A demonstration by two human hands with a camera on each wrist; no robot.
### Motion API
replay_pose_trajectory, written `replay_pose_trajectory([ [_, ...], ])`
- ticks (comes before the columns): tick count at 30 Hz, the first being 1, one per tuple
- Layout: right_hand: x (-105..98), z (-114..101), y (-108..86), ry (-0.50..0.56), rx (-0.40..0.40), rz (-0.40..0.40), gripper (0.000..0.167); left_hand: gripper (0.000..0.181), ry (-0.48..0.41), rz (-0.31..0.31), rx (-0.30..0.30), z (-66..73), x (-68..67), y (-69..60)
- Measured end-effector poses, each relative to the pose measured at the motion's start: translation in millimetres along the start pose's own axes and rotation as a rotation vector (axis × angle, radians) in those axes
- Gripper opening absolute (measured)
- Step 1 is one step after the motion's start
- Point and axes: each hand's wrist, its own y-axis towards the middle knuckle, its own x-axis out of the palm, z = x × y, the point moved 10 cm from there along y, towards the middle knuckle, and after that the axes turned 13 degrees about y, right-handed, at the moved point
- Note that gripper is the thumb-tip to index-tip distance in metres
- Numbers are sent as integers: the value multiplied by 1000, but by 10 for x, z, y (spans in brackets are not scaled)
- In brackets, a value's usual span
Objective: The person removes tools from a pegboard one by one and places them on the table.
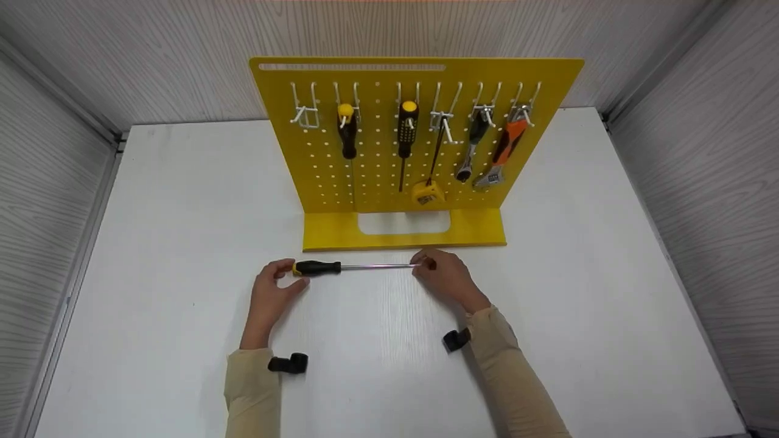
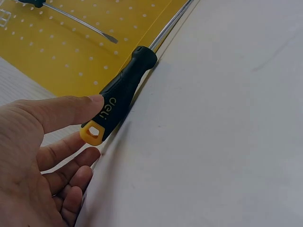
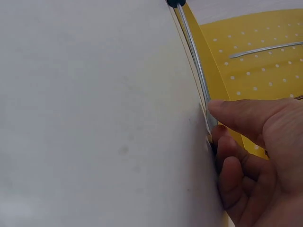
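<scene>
A screwdriver (image 1: 319, 267) with a black handle, yellow end and long metal shaft lies sideways in front of the yellow pegboard. At its handle end is my left hand (image 1: 271, 298), thumb and index finger pinching the yellow-tipped grip (image 2: 120, 94). "deli" is printed on that grip. My right hand (image 1: 447, 277) pinches the far end of the shaft (image 3: 196, 59) between thumb and fingers, so the tip is mostly hidden. The other fingers of the right hand (image 3: 255, 156) are curled beneath. Whether the screwdriver touches the table cannot be told.
Behind it stands the yellow pegboard (image 1: 377, 164). On its hooks hang two screwdrivers, a yellow tape measure (image 1: 428, 192), a dark-handled ratchet-like tool (image 1: 473, 143) and an orange-handled adjustable wrench (image 1: 508, 143). The leftmost hook (image 1: 304, 112) bears no tool. Panels enclose the white table (image 1: 182, 201).
</scene>
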Motion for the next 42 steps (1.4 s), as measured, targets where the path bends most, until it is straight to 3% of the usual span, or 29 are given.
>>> replay_pose_trajectory([
  [12, -88, 170, -41, 174, 95, 11, 25, 61, 10, -42, 30, 17, 15, -49],
  [24, -52, 119, -60, 328, 74, -98, 41, 62, 23, -22, 63, 102, -26, -94],
  [31, -30, 63, -84, 358, 38, -162, 47, 60, 43, -3, 67, 163, -88, -117],
  [42, -59, -81, -85, 463, 54, -155, 49, 65, 50, 19, 69, 346, -178, -112],
])
